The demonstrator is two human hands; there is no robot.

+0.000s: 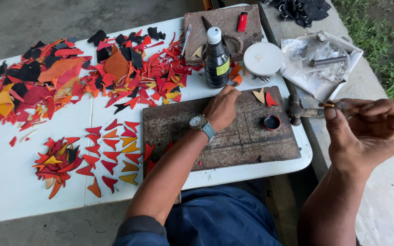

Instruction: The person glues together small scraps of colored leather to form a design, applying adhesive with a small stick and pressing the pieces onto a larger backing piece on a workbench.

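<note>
Nearest, the right hand (365,132) hangs out past the table's (33,191) right edge, above a pale concrete ledge, its fingertips pinched around a small brownish stick-like thing (328,105); what it is I cannot tell at this size. Just beyond that tip lies a hammer (297,110), its head at the corner of the rusty metal slab (233,136).

The left hand (222,108), with a wristwatch (198,121) on the wrist, rests knuckles-down on the slab's far edge, fingers curled under; whether it grips anything is hidden. On the slab to its right sit a small round black cap (272,122) with a red inside and two little cut pieces, one tan, one red (264,96).

Left of the slab, red, orange and yellow pointed leather pieces (115,152) lie in neat rows, with a small mixed heap (58,161) beside them.

Farther back stands a dark glass bottle (216,59) with a white cap, just beyond the left hand, and a white round lid (263,58) to its right. Behind them a second brown slab (224,27) carries a red lighter (242,21). A wide scatter of red, orange, yellow and black offcuts (69,77) spreads over the table's far left. At far right, an open white box (324,64) holds crumpled clear plastic and a metal rod.
</note>
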